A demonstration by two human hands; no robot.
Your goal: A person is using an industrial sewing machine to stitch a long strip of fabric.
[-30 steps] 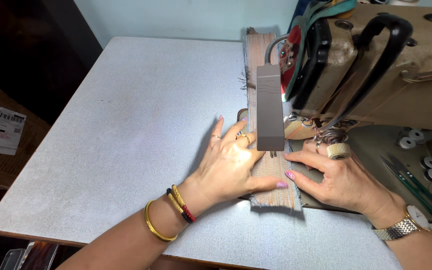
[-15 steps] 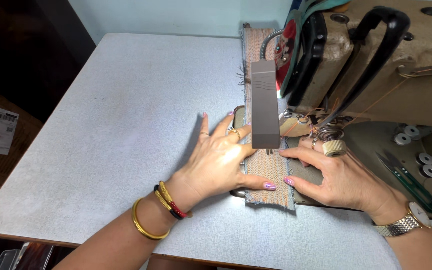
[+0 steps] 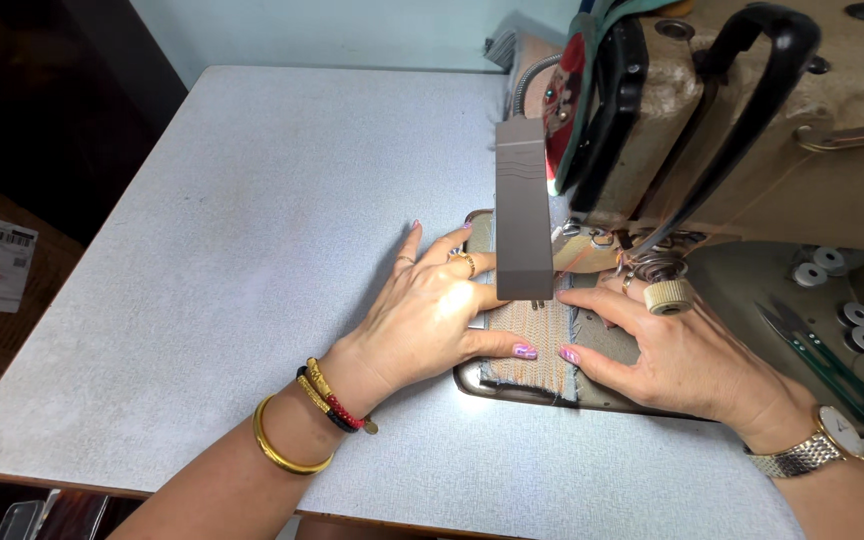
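Left hand (image 3: 432, 315) flat, fingers spread, pressing down on the fabric strip (image 3: 542, 335) — gripping nothing. Strip lying on the metal plate (image 3: 472, 378) below the grey lamp (image 3: 523, 215) of the sewing machine (image 3: 752, 130). Right hand (image 3: 682, 350) — fingers extended, pinning the strip's right edge.

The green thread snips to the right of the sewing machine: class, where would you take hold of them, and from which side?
Grip the thread snips around the green handle section, coming from above. They lie flat on the machine bed, pointed tips toward the upper left, so fingers should close across the wider body, clear of the blades.
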